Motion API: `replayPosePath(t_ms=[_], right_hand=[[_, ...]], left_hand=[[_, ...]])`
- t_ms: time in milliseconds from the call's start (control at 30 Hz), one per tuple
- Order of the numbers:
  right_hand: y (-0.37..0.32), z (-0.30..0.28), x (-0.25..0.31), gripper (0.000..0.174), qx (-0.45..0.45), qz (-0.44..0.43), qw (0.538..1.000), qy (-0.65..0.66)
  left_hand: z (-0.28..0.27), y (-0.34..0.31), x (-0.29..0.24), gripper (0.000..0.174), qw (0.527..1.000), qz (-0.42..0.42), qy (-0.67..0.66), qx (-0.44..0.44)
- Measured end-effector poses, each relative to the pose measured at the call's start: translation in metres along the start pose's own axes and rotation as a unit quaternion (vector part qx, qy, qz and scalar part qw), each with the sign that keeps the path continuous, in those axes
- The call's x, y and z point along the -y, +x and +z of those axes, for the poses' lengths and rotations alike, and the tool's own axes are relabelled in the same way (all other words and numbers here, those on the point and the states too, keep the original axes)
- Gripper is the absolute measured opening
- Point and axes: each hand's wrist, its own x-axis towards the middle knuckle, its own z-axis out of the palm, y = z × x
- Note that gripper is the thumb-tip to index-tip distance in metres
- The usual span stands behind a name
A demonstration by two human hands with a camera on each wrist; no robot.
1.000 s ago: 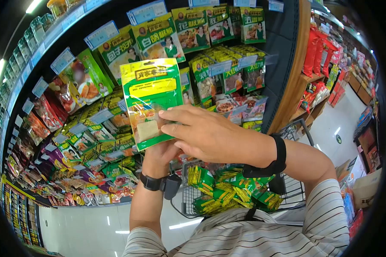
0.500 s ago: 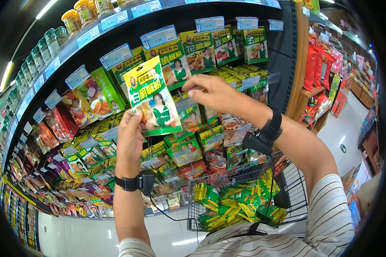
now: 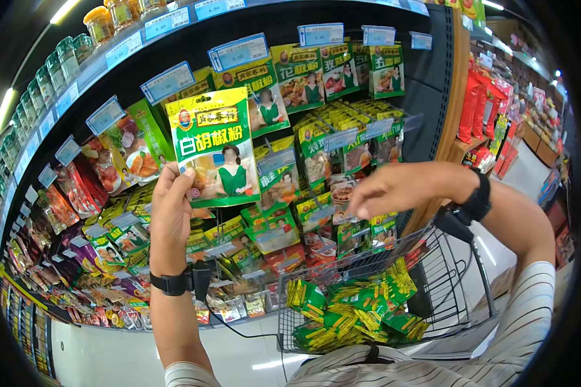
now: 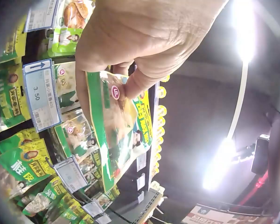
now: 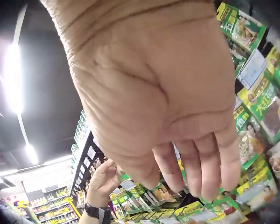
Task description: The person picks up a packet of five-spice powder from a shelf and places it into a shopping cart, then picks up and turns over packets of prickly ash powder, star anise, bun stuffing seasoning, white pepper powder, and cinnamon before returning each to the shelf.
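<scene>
A yellow, green and white packet of white pepper powder (image 3: 216, 155) is held up in front of the shelf, its printed front towards me. My left hand (image 3: 172, 206) pinches it by the lower left edge, thumb on the front and fingers behind. In the left wrist view the thumb (image 4: 137, 84) presses on the clear window of the pouch. My right hand (image 3: 410, 188) hangs in the air to the right of the packet, fingers loosely bent and nothing in them. Its palm (image 5: 154, 88) shows bare in the right wrist view.
Seasoning packets (image 3: 297, 74) hang in rows on a dark rack under blue-and-white price tags (image 3: 239, 53). Jars (image 3: 100, 26) line the upper shelf. Below my hands stands a wire shopping cart (image 3: 448, 277) with a heap of green-yellow packets (image 3: 355, 306). Red bags (image 3: 474, 103) sit on shelving at right.
The packet has been turned from its back to its front and moved slightly left in the left hand. My right hand has come off it and drawn away to the right and down.
</scene>
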Motion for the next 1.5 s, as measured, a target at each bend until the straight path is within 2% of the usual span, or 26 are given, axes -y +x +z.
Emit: replayPosePath(t_ms=[100,167,233,367,467,567,733,800,1000,1133,1400,1500], right_hand=[[-0.031,-0.014,0.019,0.038,-0.016,0.043,0.998,0.039],[-0.044,-0.033,0.045,0.036,-0.072,0.066,0.993,0.065],[-0.048,-0.056,0.06,0.036,-0.14,0.054,0.988,0.03],[-0.026,-0.099,0.081,0.042,-0.241,-0.01,0.97,-0.042],[0.021,-0.114,0.081,0.048,-0.28,-0.089,0.954,-0.056],[0.062,-0.115,0.086,0.053,-0.292,-0.172,0.939,-0.063],[0.093,-0.116,0.081,0.047,-0.307,-0.169,0.936,0.02],[0.096,-0.116,0.081,0.045,-0.312,-0.17,0.933,0.062],[0.09,-0.125,0.08,0.046,-0.334,-0.203,0.918,0.072],[0.086,-0.129,0.081,0.048,-0.353,-0.232,0.903,0.08],[0.088,-0.131,0.08,0.051,-0.343,-0.239,0.904,0.086],[0.09,-0.129,0.08,0.051,-0.344,-0.236,0.905,0.087]], left_hand=[[0.014,-0.001,-0.004,0.013,0.999,-0.015,0.039,-0.008],[0.02,0.004,-0.002,0.013,0.997,-0.003,0.074,-0.002],[0.027,0.011,-0.004,0.013,0.996,0.01,0.093,0.003],[0.034,0.03,0.001,0.014,0.994,0.02,0.11,0.009],[0.043,0.034,-0.004,0.017,0.992,0.012,0.126,0.003],[0.041,0.042,0.003,0.02,0.994,0.009,0.108,-0.002],[0.04,0.039,0.001,0.02,0.992,0.0,0.127,-0.004],[0.039,0.041,0.003,0.021,0.992,0.001,0.126,-0.002],[0.05,0.043,0.002,0.022,0.993,-0.003,0.115,-0.003],[0.057,0.053,0.009,0.021,0.993,0.033,0.115,-0.005],[0.066,0.075,0.02,0.02,0.992,0.082,0.096,-0.019],[0.073,0.078,0.021,0.018,0.993,0.076,0.086,-0.018]])
